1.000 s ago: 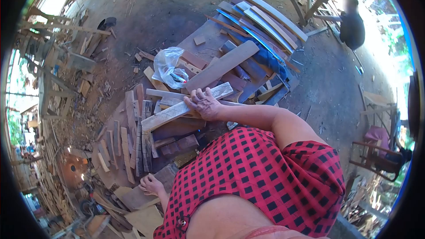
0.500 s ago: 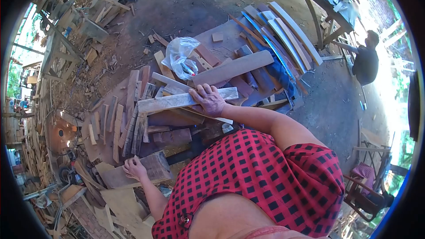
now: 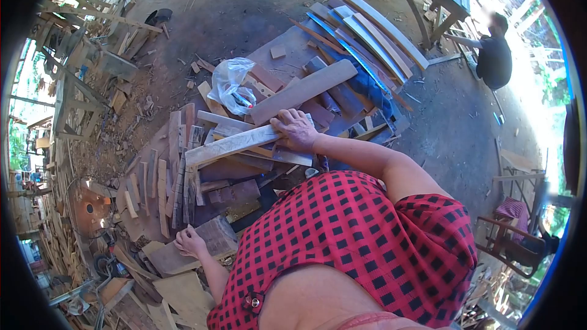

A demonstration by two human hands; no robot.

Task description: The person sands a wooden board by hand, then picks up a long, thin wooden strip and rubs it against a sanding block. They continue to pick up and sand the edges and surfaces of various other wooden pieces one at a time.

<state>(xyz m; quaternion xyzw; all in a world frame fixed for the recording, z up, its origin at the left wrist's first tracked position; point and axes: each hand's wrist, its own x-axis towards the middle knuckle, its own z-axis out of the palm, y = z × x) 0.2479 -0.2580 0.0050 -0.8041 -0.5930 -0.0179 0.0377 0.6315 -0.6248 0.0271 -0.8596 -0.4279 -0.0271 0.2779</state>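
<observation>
My right hand (image 3: 295, 131) is closed over a pale, weathered wooden board (image 3: 235, 146), near its right end. The board lies slantwise over the wood pile, its left end on top of several dark upright-looking strips (image 3: 179, 177). At the lower left, my left hand (image 3: 191, 242) rests on a thick wooden beam (image 3: 214, 236), fingers loosely spread at its upper edge. Just beyond my right hand lies a wide brown plank (image 3: 306, 90). A clear plastic bag (image 3: 231, 85) with small items inside sits beside that plank.
Long boards (image 3: 382, 36) and a blue-edged strip (image 3: 351, 49) are stacked at the upper right. A person in dark clothes (image 3: 494, 55) is at the far right, near a wooden table frame (image 3: 413, 9). Scrap wood lines the left side. A brown chair (image 3: 513, 244) stands at the lower right.
The view has shifted slightly. The pale board has tilted, its right end higher, and my right hand is nearer that end. My left hand stays on the beam.
</observation>
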